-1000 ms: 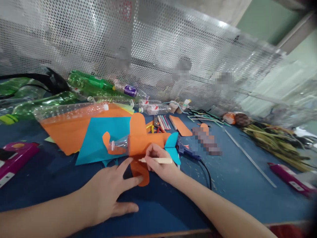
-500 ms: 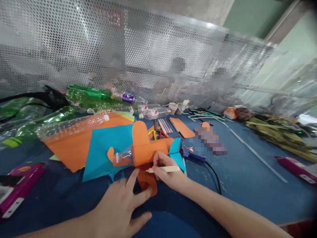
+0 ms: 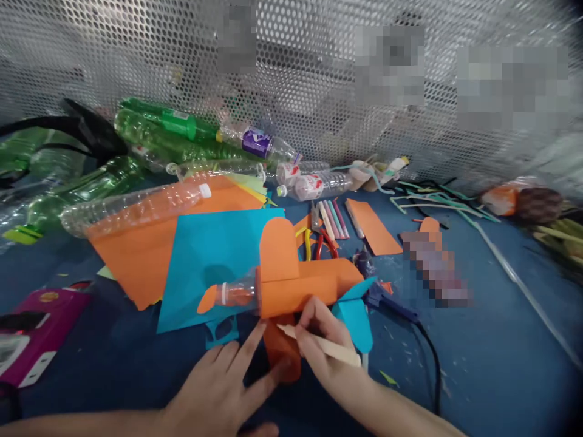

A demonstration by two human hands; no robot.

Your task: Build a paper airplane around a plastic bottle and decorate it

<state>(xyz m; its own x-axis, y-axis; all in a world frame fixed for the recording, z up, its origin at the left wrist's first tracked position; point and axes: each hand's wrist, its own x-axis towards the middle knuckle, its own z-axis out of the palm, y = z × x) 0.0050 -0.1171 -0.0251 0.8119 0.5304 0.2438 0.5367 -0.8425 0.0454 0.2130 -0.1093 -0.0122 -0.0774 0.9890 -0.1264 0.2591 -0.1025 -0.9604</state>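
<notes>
The marker [image 3: 339, 351] in my right hand [image 3: 328, 328] looks like pale, smooth plastic. Under my left hand [image 3: 223, 376], the lower orange flap [image 3: 283, 345] seems to be matt paper or thin card, like the wrapped tube [image 3: 291, 296] above it. The bottle neck [image 3: 248, 290] poking out is clear, glossy plastic. Beyond lies a smooth, matt blue paper sheet [image 3: 216, 243]. My worktop [image 3: 401, 346] appears dull, while the perforated screen [image 3: 310, 91] shines like bare metal.
</notes>
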